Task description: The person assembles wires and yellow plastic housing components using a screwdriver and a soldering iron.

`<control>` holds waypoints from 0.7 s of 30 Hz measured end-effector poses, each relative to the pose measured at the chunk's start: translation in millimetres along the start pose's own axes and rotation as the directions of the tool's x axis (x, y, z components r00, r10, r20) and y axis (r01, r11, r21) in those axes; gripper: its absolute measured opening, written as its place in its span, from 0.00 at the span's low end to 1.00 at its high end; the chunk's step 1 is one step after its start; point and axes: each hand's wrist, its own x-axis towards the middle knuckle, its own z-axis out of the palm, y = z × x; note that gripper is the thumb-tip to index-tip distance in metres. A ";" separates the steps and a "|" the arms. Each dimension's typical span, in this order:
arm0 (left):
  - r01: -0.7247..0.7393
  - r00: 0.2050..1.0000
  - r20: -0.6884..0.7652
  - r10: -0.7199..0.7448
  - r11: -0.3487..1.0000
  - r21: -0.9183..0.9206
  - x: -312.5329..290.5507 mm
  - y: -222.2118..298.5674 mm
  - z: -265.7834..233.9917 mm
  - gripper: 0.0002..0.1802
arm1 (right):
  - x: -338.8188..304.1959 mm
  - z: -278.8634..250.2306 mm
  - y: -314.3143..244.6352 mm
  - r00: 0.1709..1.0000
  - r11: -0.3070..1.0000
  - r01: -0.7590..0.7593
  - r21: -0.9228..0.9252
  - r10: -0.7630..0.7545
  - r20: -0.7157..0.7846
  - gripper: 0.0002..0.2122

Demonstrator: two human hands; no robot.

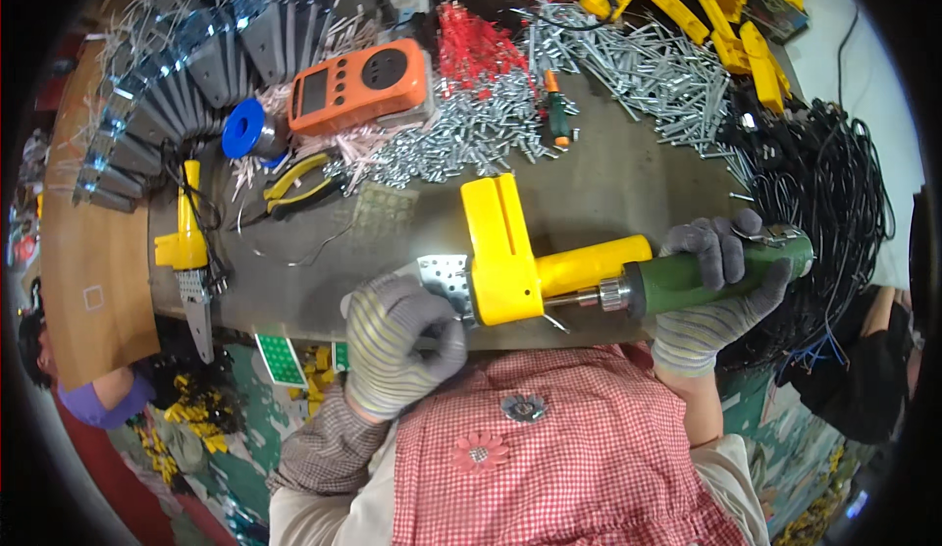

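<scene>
While the right hand [719, 320] clasps the green electric screwdriver [675, 286] and the left hand [405, 340] grips the perforated metal plate [444, 274] on the yellow plastic housing [503, 257] at the near edge of the workbench [638, 185], the driver bit [566, 301] could slip if the plate twists.

And there's no readable text, number or sign anywhere here, not even on the orange meter [355, 89], its little display [314, 92] too small to make out!
</scene>
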 end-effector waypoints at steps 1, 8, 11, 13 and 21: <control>-0.033 0.999 -0.039 0.034 0.999 0.006 -4.5 -2.4 6.3 0.11 | 1.1 -1.8 -2.0 1.000 1.000 -0.007 0.013 0.006 0.030 0.22; -0.113 0.985 -0.129 0.116 0.993 0.027 -0.2 -0.8 9.0 0.13 | 1.4 -1.3 4.1 0.999 0.999 0.009 -0.034 -0.008 0.038 0.20; -0.119 0.988 -0.091 0.121 0.993 0.028 -1.0 -4.1 10.2 0.13 | 0.7 -3.7 4.2 0.999 1.000 0.014 -0.026 -0.014 0.030 0.20; -0.121 0.990 -0.077 0.121 0.993 0.015 -1.1 -5.4 9.8 0.13 | 0.9 -3.5 4.1 0.999 1.000 0.009 -0.026 -0.009 0.032 0.20; -0.172 0.984 0.035 0.172 0.985 0.003 -0.3 -13.9 0.0 0.17 | 2.0 -3.3 6.5 1.000 1.000 0.016 0.013 -0.016 -0.018 0.20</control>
